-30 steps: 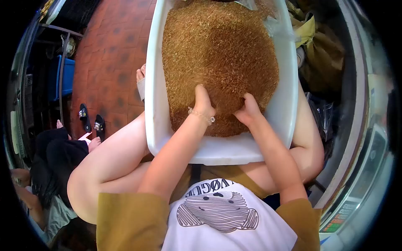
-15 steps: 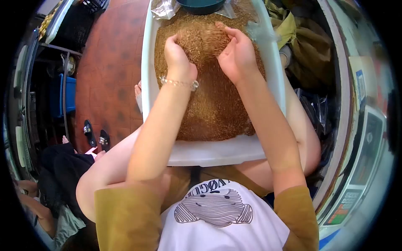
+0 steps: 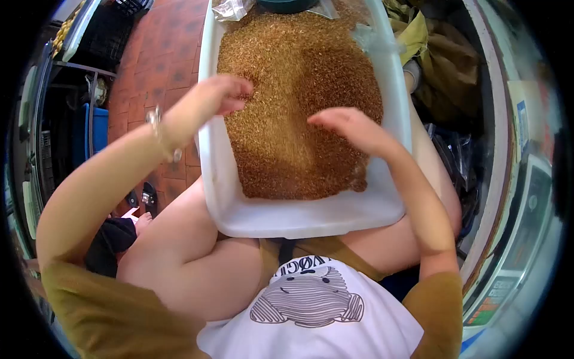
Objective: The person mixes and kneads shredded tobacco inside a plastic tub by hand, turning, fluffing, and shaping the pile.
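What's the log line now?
left hand: over white rectangular plastic tub | right hand: over loose brown granules | holding: nothing visible | contact: unclear

Left hand (image 3: 209, 99) blurred. Dark round vessel (image 3: 286, 5), white tub (image 3: 311, 222) cut off by top edge.

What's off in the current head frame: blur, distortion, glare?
Head view, edges: fisheye bowing, black corners. Head view, middle: left hand and right hand look motion-blurred, shirt print sharper. Head view, top: glints on clear plastic in the tub.
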The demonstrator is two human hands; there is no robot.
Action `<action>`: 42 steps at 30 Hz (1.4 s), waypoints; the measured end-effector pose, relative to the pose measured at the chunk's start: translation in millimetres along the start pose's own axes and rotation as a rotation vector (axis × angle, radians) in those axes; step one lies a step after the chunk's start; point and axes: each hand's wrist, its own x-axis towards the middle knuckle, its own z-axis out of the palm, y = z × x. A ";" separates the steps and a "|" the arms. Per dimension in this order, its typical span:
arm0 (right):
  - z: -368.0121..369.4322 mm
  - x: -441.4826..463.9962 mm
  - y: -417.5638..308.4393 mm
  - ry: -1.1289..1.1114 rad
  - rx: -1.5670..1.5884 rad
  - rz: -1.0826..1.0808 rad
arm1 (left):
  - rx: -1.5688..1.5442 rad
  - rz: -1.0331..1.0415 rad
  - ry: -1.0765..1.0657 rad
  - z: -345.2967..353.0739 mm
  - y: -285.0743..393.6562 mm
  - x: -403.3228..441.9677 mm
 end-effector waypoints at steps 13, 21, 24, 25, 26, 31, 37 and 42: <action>101.8 -13.0 0.4 0.062 -1.110 0.056 | 0.591 0.261 -0.336 62.8 -92.4 -17.6; 111.5 -1.1 4.2 0.246 -1.116 0.111 | 0.966 0.199 -0.254 61.9 -98.9 0.6; 117.3 3.7 19.9 0.360 -1.094 0.064 | 0.972 0.261 -0.162 63.0 -94.4 -3.1; 115.4 6.1 21.1 0.310 -1.096 0.091 | 0.989 0.260 -0.170 63.4 -94.2 -3.3; 112.1 9.8 21.2 0.261 -1.098 0.115 | 1.006 0.257 -0.175 63.0 -93.8 -3.7; 106.2 36.5 32.9 0.186 -1.044 0.189 | 0.973 0.257 -0.190 58.0 -92.5 -2.5; 98.3 53.2 58.0 0.228 -0.965 0.040 | 1.087 0.342 -0.188 58.0 -98.4 -4.4; 101.1 56.0 73.1 0.303 -0.927 -0.061 | 1.159 0.298 -0.229 57.1 -94.0 -4.7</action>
